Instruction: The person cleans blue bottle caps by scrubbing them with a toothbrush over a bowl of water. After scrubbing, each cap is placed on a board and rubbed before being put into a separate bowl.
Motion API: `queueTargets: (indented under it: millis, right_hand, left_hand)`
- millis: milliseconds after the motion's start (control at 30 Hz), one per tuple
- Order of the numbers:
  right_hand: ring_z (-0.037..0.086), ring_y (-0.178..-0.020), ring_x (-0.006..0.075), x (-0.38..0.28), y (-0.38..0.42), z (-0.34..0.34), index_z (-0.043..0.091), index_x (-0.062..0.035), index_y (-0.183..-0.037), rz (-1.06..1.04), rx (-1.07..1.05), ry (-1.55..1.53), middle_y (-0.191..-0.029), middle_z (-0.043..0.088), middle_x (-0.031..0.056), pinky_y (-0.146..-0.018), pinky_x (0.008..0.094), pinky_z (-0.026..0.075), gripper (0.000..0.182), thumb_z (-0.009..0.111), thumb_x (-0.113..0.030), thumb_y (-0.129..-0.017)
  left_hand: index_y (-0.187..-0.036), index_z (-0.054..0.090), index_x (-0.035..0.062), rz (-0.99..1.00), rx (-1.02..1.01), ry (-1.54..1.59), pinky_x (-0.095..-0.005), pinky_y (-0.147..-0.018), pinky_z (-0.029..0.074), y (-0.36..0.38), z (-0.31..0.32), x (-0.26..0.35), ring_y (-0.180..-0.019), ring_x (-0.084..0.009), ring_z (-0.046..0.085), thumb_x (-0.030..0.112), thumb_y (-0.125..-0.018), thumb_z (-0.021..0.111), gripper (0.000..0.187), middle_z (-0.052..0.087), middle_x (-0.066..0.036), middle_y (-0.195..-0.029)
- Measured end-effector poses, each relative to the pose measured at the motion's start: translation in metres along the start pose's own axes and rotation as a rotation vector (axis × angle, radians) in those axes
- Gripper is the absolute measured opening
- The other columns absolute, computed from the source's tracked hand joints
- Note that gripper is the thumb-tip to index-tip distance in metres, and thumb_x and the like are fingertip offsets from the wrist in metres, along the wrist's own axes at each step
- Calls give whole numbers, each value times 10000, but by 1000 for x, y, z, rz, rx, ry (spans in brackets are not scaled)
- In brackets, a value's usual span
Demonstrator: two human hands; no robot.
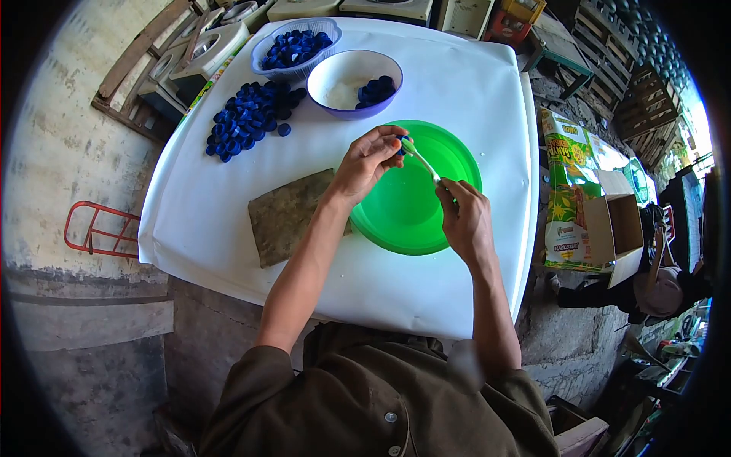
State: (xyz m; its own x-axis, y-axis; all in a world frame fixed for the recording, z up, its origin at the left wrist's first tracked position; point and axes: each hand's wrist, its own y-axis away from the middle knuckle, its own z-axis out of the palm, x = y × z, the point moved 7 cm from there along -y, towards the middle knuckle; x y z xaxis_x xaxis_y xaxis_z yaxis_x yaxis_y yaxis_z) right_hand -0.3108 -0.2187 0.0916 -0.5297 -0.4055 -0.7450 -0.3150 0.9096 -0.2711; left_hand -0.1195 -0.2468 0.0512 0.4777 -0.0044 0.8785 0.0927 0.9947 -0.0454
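Note:
Over the green basin point(396, 209), my left hand point(369, 161) holds a small blue cap point(402, 146) between its fingers. A white-handled brush point(423, 164) is pinched in my right hand point(466, 213), its green and white head against the cap. Loose blue caps point(247, 118) lie in a pile at the left of the white-covered table. Behind them a pale blue basket point(330, 29) holds many more caps. The white bowl with a purple outside point(354, 113) has several caps at its right side.
A worn brown board point(285, 217) lies left of the basin, under my left forearm. Beyond the table's right edge are an open cardboard box point(615, 228), printed sacks point(567, 175) and a person point(659, 289). A red metal frame point(99, 228) stands at the left.

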Motion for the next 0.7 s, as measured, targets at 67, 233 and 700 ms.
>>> queueTargets:
  millis: [67, 233, 700]
  right_hand:
    - [615, -696, 366, -6, 2, 2, 689, 50, -1037, 37, -67, -33, -811, 654, 195, -652, 435, 474, 180, 651, -88, -928]
    - [624, -725, 364, -1, -1, -5, 689, 43, -1034, -3, 37, 26, -808, 641, 192, -663, 440, 472, 172, 645, -87, -931]
    - [625, -702, 372, -3, 0, -3, 693, 43, -1034, 37, -35, -8, -815, 651, 195, -650, 441, 482, 169, 644, -77, -926]
  left_hand:
    - [-1287, 547, -8, -5, 18, -11, -258, -838, 517, 0, -3, -3, -923, -105, 594, 146, -1003, 586, 326, 655, -114, -1150]
    - [-1280, 561, -13, 9, 19, -19, -270, -848, 522, 0, 1, 0, -949, -117, 607, 156, -1012, 571, 317, 658, -114, -1153]
    - [-1273, 573, -21, -15, 22, -42, -267, -862, 524, -1, -4, -5, -916, -118, 614, 125, -1008, 550, 304, 660, -121, -1173]
